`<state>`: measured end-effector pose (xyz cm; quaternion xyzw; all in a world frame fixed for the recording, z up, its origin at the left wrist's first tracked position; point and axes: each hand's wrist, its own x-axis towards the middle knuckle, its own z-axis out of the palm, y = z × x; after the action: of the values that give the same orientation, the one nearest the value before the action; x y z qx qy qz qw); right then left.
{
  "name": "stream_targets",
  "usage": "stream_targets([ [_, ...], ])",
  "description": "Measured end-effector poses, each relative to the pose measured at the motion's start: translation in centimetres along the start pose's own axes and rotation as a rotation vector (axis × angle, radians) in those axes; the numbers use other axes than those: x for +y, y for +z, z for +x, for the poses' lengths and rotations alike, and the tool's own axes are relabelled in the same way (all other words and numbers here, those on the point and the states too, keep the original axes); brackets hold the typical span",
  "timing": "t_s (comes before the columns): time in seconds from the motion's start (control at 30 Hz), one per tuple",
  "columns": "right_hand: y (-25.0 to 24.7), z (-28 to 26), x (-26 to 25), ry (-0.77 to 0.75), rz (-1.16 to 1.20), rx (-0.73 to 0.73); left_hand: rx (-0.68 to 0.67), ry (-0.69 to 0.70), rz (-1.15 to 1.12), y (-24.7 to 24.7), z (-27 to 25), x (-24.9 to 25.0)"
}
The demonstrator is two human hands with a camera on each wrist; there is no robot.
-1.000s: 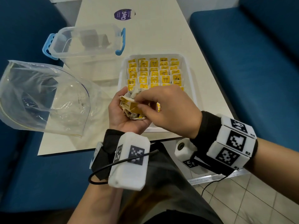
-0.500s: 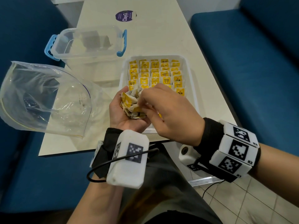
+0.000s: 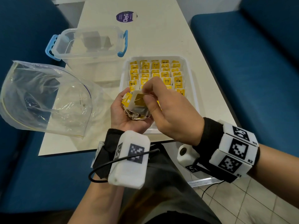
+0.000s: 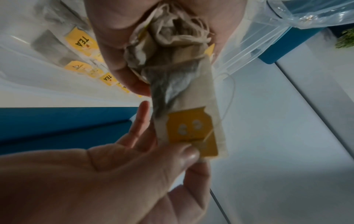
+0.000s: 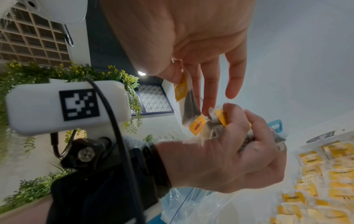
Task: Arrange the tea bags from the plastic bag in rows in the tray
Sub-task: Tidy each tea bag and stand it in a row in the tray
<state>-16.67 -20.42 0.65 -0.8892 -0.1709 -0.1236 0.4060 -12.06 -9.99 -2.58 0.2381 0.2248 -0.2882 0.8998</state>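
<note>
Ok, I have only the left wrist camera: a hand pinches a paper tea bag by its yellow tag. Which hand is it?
Observer: The head camera shows that it is the right hand, lifting the paper tea bag with the yellow tag between thumb and forefinger.
Operator: And the other hand?
Observer: In the right wrist camera the left hand curls round a crumpled bunch of tea bags.
Operator: Anything left in the bag they came from?
Observer: The clear plastic bag lies open on the left of the white table; I see no tea bags in it.
</note>
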Motion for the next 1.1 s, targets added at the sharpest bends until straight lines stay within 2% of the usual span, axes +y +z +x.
stream_targets([
  [0.13,0.2,0.0,0.3,-0.068,0.130,0.025,0.007,-0.011,-0.037,-0.2,0.1,0.0],
  [0.4,-0.1,0.3,0.5,0.039,0.262,-0.054,0.001,0.004,0.000,-0.2,0.2,-0.4],
  [0.6,-0.6,0.9,0.8,0.084,0.328,0.023,0.048,0.003,0.025,-0.3,0.3,-0.3],
  [0.7,-2.1,1.6,1.0,0.086,0.266,0.104,0.081,-0.017,-0.031,-0.5,0.3,0.0],
  [0.77,-3.7,2.1,1.4,0.118,0.307,0.103,0.070,-0.065,-0.090,-0.7,0.2,0.2],
  [0.83,-5.3,2.2,2.1,0.159,0.239,0.085,0.075,-0.077,-0.125,-1.0,0.3,0.4],
  [0.93,-7.3,2.1,3.8,0.262,-0.029,-0.063,0.068,-0.063,-0.151,-1.2,0.1,0.4],
  [1.0,-7.9,1.9,5.0,0.357,0.004,-0.191,0.042,-0.068,-0.166,-1.5,-0.1,0.4],
  [1.1,-8.0,1.8,6.7,0.396,-0.117,-0.163,0.036,-0.072,-0.173,-1.8,-0.1,0.5],
])
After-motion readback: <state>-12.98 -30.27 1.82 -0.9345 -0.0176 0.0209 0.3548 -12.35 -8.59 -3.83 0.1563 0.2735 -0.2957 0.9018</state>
